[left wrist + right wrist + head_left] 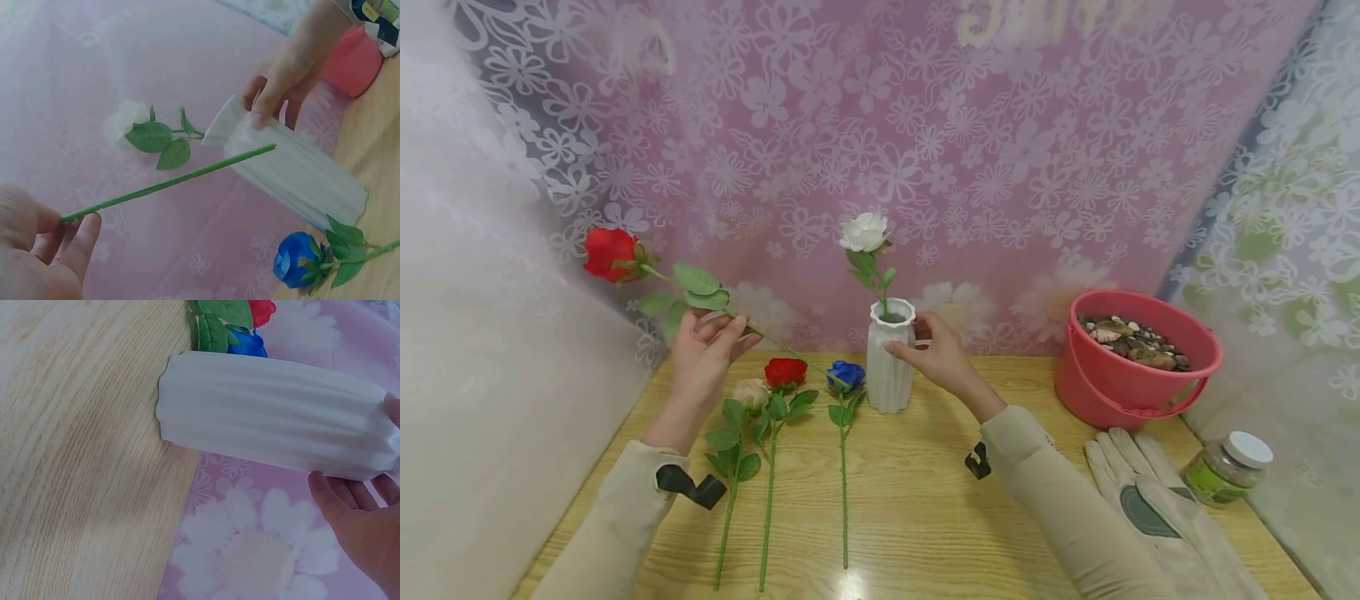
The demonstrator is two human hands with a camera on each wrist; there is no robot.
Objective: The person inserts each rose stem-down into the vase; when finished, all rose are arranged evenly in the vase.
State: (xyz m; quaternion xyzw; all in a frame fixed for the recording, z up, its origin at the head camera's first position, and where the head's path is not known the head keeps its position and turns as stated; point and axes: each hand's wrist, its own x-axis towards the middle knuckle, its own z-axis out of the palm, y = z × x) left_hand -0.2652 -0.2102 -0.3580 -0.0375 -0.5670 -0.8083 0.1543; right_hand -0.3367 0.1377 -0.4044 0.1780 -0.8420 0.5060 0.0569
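Observation:
My left hand (706,343) pinches the green stem (169,183) of a red rose (612,254). The bloom points up and left, and the bare stem end slants down rightward, overlapping the blue rose in the head view. At its neck, a white fluted vase (889,379) is held by my right hand (943,357), thumb on the near side, fingers (328,494) on its right. The vase stands upright on the table with one white rose (864,232) in it. Left of the vase lie a blue rose (846,375), another red rose (786,371) and a cream rose (751,392).
A pink bucket (1075,392) of stones and shells stands at the back right of the wooden table (925,517). In front of it are pale work gloves (1180,533) and a white-lidded jar (1225,471). A flowered pink curtain (1000,167) hangs behind.

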